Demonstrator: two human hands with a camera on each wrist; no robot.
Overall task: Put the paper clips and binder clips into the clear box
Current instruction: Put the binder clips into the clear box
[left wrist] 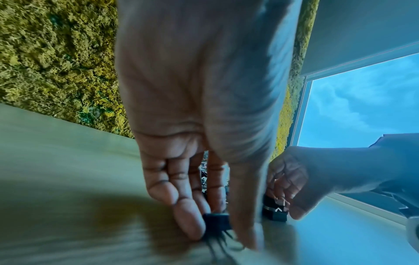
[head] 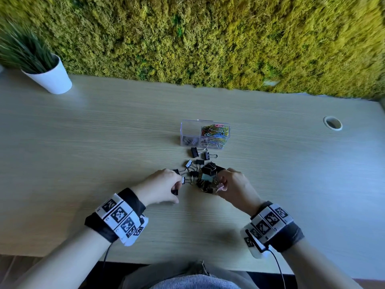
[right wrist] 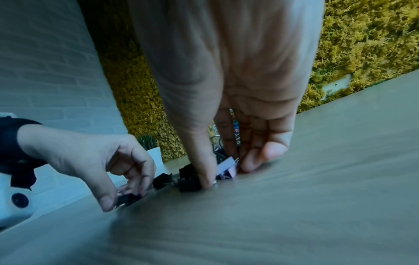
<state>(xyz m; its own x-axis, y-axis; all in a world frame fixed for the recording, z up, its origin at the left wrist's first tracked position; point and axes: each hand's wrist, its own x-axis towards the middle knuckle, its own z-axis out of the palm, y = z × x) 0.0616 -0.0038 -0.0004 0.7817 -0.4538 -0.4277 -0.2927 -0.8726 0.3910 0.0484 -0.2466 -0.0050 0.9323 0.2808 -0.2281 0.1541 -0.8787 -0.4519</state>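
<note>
The head view looks steeply down from above the seated person onto the pale wood-grain desk (head: 104, 132), facing the mossy green wall (head: 208, 38). Both wrist views sit low, very near the desktop, looking along each palm toward the fingertips. The left wrist view catches the right hand (left wrist: 292, 188); the right wrist view catches the left hand (right wrist: 97, 161). All three share the heap of small black binder clips (head: 205, 174), though blur probably hides some.

plant (head: 23, 49) cut off, desk (right wrist: 317, 197) blurred
</note>
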